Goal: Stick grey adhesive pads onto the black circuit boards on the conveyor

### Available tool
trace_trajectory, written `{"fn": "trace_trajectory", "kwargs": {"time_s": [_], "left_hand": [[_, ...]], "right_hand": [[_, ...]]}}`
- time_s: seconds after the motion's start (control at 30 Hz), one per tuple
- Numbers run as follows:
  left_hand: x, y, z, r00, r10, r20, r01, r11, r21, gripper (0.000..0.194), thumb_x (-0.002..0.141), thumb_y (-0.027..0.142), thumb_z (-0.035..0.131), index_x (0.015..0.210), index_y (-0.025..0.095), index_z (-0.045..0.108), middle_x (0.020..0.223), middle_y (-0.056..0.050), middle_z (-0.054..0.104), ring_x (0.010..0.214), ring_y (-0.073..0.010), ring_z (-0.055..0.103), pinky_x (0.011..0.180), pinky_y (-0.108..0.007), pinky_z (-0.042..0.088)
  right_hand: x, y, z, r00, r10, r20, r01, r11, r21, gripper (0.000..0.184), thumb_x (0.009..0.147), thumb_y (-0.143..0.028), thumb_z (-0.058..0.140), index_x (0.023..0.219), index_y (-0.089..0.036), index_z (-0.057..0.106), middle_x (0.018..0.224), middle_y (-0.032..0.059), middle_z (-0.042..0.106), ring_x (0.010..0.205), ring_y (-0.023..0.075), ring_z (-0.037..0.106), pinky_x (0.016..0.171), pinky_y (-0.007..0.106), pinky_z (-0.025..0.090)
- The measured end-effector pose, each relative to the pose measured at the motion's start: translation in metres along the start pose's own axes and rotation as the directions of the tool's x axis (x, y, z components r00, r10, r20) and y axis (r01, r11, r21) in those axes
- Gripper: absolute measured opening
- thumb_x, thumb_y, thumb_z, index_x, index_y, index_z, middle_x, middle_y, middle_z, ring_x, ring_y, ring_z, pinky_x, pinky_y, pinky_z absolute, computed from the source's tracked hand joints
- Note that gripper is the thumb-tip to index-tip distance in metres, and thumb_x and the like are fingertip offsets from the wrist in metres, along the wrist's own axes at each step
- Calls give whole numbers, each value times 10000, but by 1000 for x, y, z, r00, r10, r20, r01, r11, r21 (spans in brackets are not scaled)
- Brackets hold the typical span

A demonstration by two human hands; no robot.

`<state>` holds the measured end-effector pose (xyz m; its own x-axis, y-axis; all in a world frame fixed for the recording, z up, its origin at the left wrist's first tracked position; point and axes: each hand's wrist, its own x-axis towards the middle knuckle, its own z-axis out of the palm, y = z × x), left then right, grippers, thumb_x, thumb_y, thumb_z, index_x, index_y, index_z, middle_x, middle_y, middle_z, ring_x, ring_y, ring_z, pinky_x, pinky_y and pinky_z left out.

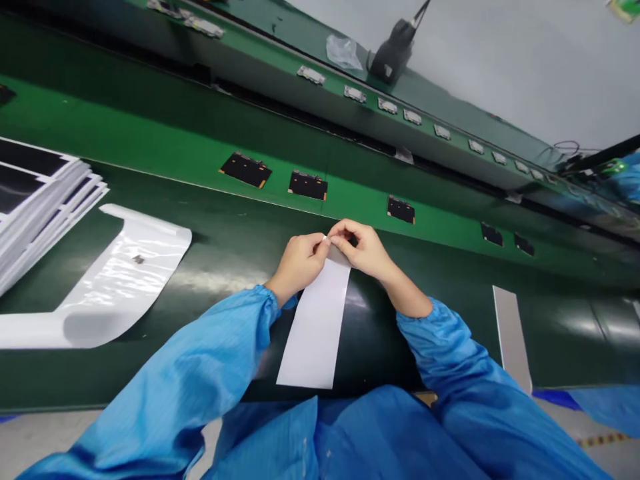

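A long white paper-like strip (316, 327) slants across the dark green bench in front of me. Its far end is pinched between the thumb and finger of my left hand (301, 261). My right hand (361, 249) is closed at that same end, its thumb and fingertips meeting those of the left. A small white bit shows between the fingertips; whether it is a corner of the strip or a separate piece, I cannot tell. The fingers partly hide the strip's far edge.
To the left lie a curled glossy white sheet (135, 267) and a stack of black-and-white sheets (45, 207). Several black panels, one being a nearby panel (308, 185), sit on the green belt (350, 210) beyond. A grey strip (513, 333) lies at right.
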<state>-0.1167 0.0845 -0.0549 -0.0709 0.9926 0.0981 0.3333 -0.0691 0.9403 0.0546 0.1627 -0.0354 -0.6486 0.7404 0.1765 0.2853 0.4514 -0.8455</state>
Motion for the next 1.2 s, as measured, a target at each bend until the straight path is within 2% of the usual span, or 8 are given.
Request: {"fn": "trace_trajectory", "kwargs": {"time_s": [0.2, 0.33, 0.4, 0.53, 0.63, 0.73, 1.03, 1.2], "left_hand": [[-1, 1, -4, 993, -23, 114, 18, 999, 46, 312, 912, 413, 549, 681, 208, 507, 611, 27, 444, 597, -137, 391, 587, -286, 274], [-1, -3, -3, 993, -57, 100, 54, 998, 33, 312, 879, 393, 613, 655, 207, 501, 605, 17, 472, 604, -139, 414, 558, -260, 293], [0, -4, -3, 992, -79, 102, 79, 997, 2, 321, 868, 404, 647, 655, 206, 512, 607, 10, 499, 610, -145, 447, 548, -249, 317], [0, -1, -6, 988, -123, 95, 133, 985, -109, 321, 875, 458, 664, 713, 197, 574, 640, 2, 546, 589, -142, 474, 526, -243, 356], [1, 1, -7, 986, -166, 35, 170, 964, -207, 322, 872, 486, 683, 767, 192, 606, 667, 1, 563, 565, -132, 473, 499, -235, 352], [0, 1, -8, 985, -172, 2, 167, 956, -240, 330, 864, 490, 715, 771, 193, 607, 669, 6, 552, 568, -129, 472, 493, -227, 352], [0, 7, -8, 991, -137, -4, 131, 955, -265, 402, 781, 435, 814, 1084, 197, 697, 937, -31, 709, 729, -161, 596, 629, -257, 487], [-2, 12, -14, 986, -136, 100, 154, 967, -202, 214, 794, 396, 708, 830, 185, 716, 765, -20, 675, 662, -157, 540, 609, -269, 413]], "right_hand": [[-5, 9, 7, 963, -260, -71, 236, 940, -247, 159, 1032, -243, 574, 886, -198, 619, 870, 47, 668, 826, 196, 578, 780, 358, 436], [-7, 11, 12, 860, -509, -29, 433, 760, -485, 189, 1052, -208, 493, 867, -217, 529, 857, 69, 624, 820, 227, 517, 752, 394, 380], [-6, 9, 14, 816, -565, -122, 464, 767, -443, 174, 1036, -199, 492, 864, -227, 484, 819, 54, 583, 790, 222, 500, 735, 392, 387], [-9, 7, 5, 885, -326, -331, 283, 944, -171, 82, 1020, -226, 520, 939, -223, 508, 873, 43, 588, 834, 203, 547, 774, 375, 449], [-18, 13, -6, 981, -106, -164, 112, 993, 26, 190, 950, -270, 635, 1119, -215, 570, 1021, 50, 663, 905, 190, 594, 809, 351, 475], [-28, 20, -7, 994, 4, -105, 13, 987, 162, 322, 911, -270, 672, 1208, -218, 561, 1092, 53, 678, 978, 194, 632, 844, 344, 487], [-29, 15, 2, 982, 18, -189, 36, 960, 278, 373, 926, -391, 704, 1231, -237, 554, 1166, 73, 634, 1022, 208, 620, 847, 349, 502], [-27, 11, -10, 978, 11, -210, 46, 963, 266, 404, 949, -609, 702, 957, -215, 614, 1028, 65, 572, 939, 203, 553, 805, 349, 478]]}}
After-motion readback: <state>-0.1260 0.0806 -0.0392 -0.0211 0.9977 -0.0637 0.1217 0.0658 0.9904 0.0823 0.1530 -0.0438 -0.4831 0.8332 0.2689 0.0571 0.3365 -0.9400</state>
